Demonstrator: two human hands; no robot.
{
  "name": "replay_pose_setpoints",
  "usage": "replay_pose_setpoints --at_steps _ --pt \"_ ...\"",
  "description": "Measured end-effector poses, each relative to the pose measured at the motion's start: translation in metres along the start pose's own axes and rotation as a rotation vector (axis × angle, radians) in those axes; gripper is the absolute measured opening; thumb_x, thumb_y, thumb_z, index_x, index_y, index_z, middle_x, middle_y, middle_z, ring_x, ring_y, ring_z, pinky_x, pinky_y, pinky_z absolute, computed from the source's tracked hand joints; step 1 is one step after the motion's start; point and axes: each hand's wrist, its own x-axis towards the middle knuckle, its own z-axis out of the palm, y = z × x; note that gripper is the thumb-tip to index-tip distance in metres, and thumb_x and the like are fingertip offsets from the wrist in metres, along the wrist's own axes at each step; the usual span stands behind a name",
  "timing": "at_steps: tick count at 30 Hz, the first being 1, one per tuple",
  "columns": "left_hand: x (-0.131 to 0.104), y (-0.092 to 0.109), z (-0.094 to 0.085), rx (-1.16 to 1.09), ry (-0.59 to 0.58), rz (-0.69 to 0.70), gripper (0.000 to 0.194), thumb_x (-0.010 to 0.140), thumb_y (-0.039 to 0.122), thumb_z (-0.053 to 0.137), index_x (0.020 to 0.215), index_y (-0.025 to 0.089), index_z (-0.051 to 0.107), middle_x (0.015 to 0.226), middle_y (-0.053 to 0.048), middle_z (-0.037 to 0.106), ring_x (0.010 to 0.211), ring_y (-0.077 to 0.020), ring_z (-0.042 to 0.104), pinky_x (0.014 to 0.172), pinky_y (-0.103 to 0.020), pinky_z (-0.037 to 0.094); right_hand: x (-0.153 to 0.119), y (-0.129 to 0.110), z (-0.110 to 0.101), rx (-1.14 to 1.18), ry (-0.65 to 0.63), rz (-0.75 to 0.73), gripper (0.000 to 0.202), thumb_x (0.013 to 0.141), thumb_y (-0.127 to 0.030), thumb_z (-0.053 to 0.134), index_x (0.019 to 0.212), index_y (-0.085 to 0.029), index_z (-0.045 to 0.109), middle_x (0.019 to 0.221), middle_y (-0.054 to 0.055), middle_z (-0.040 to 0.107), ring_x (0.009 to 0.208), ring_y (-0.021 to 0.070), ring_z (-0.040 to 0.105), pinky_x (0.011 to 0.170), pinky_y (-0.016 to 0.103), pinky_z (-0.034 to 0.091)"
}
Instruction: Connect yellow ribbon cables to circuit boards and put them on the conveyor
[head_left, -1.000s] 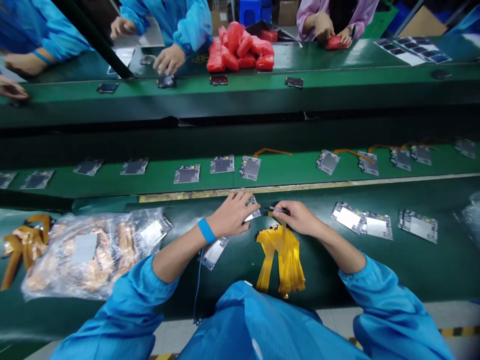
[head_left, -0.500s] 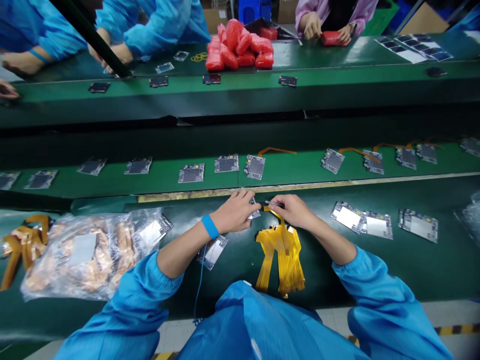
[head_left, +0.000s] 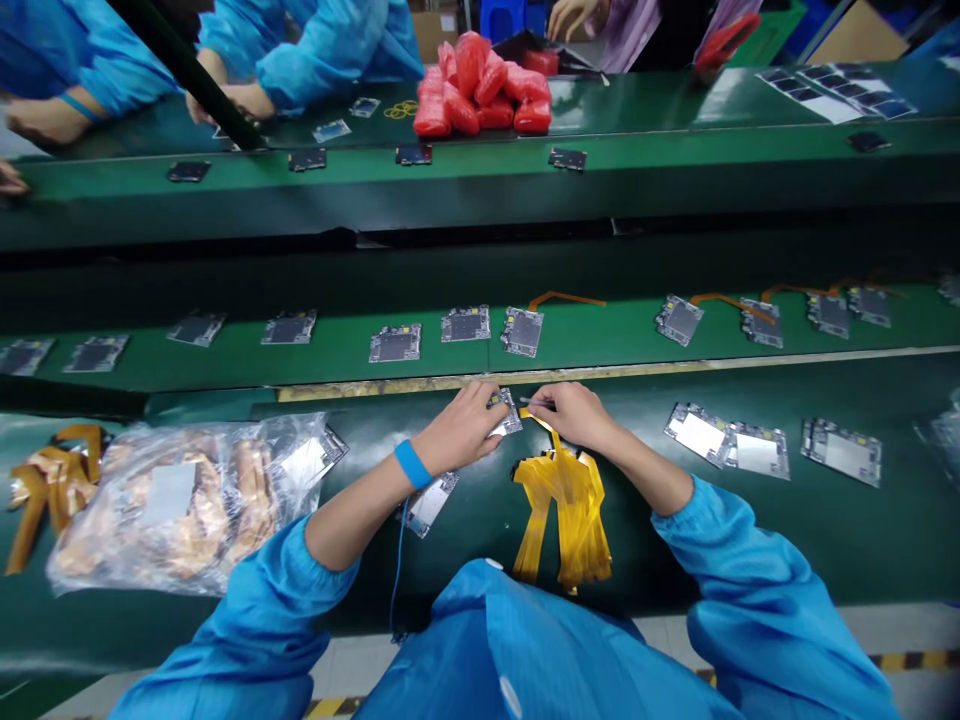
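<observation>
the board is at the fingers of the left hand, which is clamped on its left side; whether the board lies flat on the table or is lifted a little, i cannot tell. just right of the board is the right hand, its thumb and fingers together on a slim tool that points left towards the board. a yellow ribbon runs from near the tool's tip to the ribbon pile; whether the tip grips it is too small to tell. the ribbon pile lies on the near side of the right hand. a second board lies on the near side of the left hand, partly under the wrist, which wears a blue band with a cord. well left of the left hand is a clear bag, with brown ribbons beyond it. well right of the right hand lie three boards, two touching and one apart. past both hands runs a green belt with more boards, some with orange ribbons. farther off, red bundles are heaped near a co-worker's hand
</observation>
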Motion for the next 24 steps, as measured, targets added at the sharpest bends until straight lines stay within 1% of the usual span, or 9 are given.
replay_pose_setpoints --at_steps 8,14,18,24 --pt "-0.0003 0.0005 0.0002 -0.052 0.003 -0.018 0.017 0.093 0.019 0.064 0.110 0.015 0.064 0.132 -0.019 0.054 0.122 -0.0348 0.051 0.103 -0.053 0.047 0.0007 -0.0018 -0.0017 0.023 -0.010 0.010 0.019 0.095 -0.033 0.064 0.101 -0.029 0.082 0.094 0.000 0.081 0.086 0.0193 0.071 0.066 0.026 0.037" --pt "0.0000 0.0020 -0.0007 0.018 -0.028 0.000 0.017 0.096 0.020 0.061 0.110 0.012 0.064 0.132 -0.022 0.053 0.120 -0.0345 0.051 0.101 -0.051 0.048 0.0025 0.0023 0.0005 0.041 -0.003 -0.004 0.018 0.093 -0.033 0.065 0.099 -0.027 0.082 0.094 0.001 0.081 0.086 0.0200 0.071 0.066 0.026 0.038" --pt "0.0003 0.0018 0.0003 0.041 -0.029 -0.002 0.017 0.096 0.020 0.062 0.110 0.012 0.065 0.132 -0.021 0.053 0.119 -0.0338 0.052 0.101 -0.050 0.049 0.0031 0.0037 0.0016 0.069 0.001 -0.004 0.018 0.093 -0.033 0.065 0.097 -0.027 0.082 0.092 0.001 0.081 0.083 0.0189 0.070 0.065 0.026 0.038" --pt "-0.0010 0.0015 -0.0001 0.042 -0.028 -0.005 0.017 0.095 0.020 0.063 0.110 0.013 0.064 0.130 -0.020 0.053 0.118 -0.0334 0.051 0.099 -0.049 0.049 0.0029 -0.0003 -0.0010 0.034 -0.004 0.014 0.018 0.092 -0.032 0.065 0.097 -0.027 0.082 0.093 0.001 0.081 0.085 0.0196 0.070 0.064 0.026 0.036"
